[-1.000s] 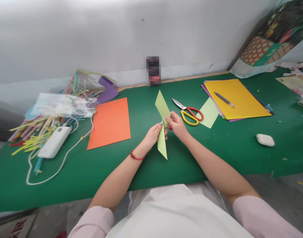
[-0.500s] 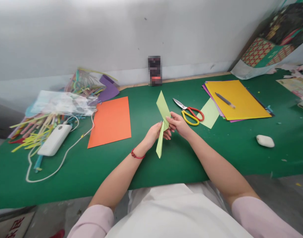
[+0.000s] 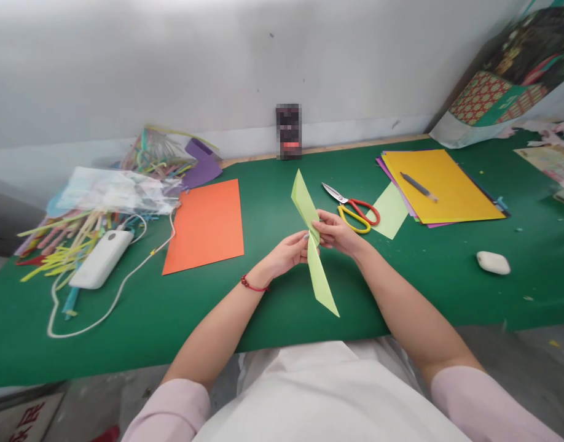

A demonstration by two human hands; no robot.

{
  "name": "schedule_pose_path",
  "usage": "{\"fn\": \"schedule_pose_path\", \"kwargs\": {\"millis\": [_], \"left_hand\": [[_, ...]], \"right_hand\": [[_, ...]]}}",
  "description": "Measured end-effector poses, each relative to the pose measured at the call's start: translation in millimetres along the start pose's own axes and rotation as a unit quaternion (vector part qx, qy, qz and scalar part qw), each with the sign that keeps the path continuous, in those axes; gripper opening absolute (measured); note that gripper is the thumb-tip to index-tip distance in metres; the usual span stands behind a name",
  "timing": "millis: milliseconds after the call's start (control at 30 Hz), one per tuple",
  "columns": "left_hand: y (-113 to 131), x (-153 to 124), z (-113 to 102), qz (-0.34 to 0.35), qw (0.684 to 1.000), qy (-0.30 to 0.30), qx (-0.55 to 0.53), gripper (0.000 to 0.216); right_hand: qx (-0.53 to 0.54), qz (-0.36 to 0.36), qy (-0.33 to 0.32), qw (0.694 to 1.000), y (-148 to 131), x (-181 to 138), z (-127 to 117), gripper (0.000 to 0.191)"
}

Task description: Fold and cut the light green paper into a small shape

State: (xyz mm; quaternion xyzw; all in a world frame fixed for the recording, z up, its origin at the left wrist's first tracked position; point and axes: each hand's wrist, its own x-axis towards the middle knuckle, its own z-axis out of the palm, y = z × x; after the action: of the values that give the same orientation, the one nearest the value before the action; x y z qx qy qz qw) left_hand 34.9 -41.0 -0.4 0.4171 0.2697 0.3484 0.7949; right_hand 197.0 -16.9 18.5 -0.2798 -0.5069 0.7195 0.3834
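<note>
A long strip of light green paper (image 3: 319,276) is pinched at its middle by both hands above the green table (image 3: 273,307). My left hand (image 3: 289,253), with a red cord at the wrist, grips it from the left with closed fingers. My right hand (image 3: 340,233) pinches it from the right. The strip's upper half points away toward the wall. Its lower half slants toward me and to the right.
An orange sheet (image 3: 206,224) lies left of the hands. Red and yellow scissors (image 3: 356,210) and a green offcut (image 3: 390,210) lie to the right, beside a stack of coloured paper (image 3: 441,184) with a pen (image 3: 418,186). A power bank (image 3: 100,259), cable and paper strips (image 3: 65,245) sit far left.
The lower half of the green strip has swung from pointing down-left to slanting down-right and shows more of its face. Both hands have stayed pinched at its middle.
</note>
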Motion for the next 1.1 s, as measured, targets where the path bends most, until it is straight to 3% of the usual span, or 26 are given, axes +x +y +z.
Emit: {"fn": "schedule_pose_path", "kwargs": {"millis": [633,867,1100], "left_hand": [[3.0,-3.2,1.0,-0.010,1.000,-0.024,-0.004,0.032],[2.3,-1.7,4.2,0.019,0.998,-0.052,0.029,0.045],[9.2,-5.7,0.3,-0.029,0.996,-0.073,0.051,0.047]], "right_hand": [[-0.025,0.001,-0.032,0.999,2.5,-0.4,-3.3,0.033],[-0.045,-0.012,-0.008,0.999,-3.8,-1.9,-2.8,0.034],[-0.076,-0.012,-0.032,0.997,-1.1,-1.5,-4.1,0.033]]}}
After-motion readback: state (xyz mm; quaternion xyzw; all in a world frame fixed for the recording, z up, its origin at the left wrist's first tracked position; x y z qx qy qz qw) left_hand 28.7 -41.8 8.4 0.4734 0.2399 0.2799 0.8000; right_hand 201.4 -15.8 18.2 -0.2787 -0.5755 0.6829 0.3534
